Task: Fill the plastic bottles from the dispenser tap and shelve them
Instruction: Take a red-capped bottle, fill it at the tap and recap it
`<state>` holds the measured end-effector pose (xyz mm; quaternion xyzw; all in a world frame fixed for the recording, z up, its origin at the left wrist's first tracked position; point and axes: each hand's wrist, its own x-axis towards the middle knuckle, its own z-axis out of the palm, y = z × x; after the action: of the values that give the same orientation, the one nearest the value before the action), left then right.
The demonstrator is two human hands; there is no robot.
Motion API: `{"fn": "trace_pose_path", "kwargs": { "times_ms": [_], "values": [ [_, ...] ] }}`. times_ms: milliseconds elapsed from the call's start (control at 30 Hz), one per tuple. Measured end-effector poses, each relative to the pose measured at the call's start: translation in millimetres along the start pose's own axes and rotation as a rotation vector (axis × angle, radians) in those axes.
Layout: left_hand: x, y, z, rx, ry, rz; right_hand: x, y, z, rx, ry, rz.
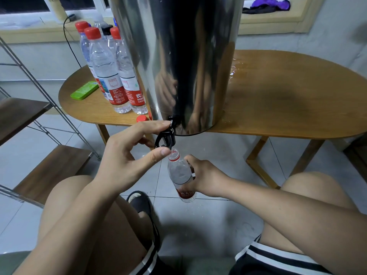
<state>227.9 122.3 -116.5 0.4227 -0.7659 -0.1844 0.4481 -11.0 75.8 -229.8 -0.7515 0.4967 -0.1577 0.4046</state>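
A tall steel dispenser point(178, 56) stands at the front edge of the wooden table point(288, 100). Its black tap point(165, 136) hangs over the edge. My left hand point(127, 155) pinches the tap lever between forefinger and thumb. My right hand point(204, 175) grips an uncapped plastic bottle point(181, 175) with a red label, its mouth right under the spout, tilted a little. Water shows inside the bottle. Several capped, filled bottles point(107, 72) stand on the table left of the dispenser. A loose red cap point(142, 118) lies near the table edge.
A green flat case point(84, 90) lies on the table's left part. A metal-framed shelf with wooden boards point(23, 114) stands at the left. Spilled water point(236, 70) glistens on the table right of the dispenser. My knees and a black slipper point(140, 201) are below.
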Motion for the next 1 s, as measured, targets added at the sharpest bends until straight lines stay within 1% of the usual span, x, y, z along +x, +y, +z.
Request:
{"fn": "trace_pose_path", "kwargs": {
  "times_ms": [600, 1000],
  "values": [
    [-14.9, -3.9, -1.5, 0.026, -0.011, 0.057, -0.4, 0.4, 2.6, -0.011, 0.001, -0.017],
    [-8.0, 2.0, -1.6, 0.028, 0.026, 0.03, 1.0, 0.8, 2.9, -0.039, 0.003, -0.026]
  ]
}}
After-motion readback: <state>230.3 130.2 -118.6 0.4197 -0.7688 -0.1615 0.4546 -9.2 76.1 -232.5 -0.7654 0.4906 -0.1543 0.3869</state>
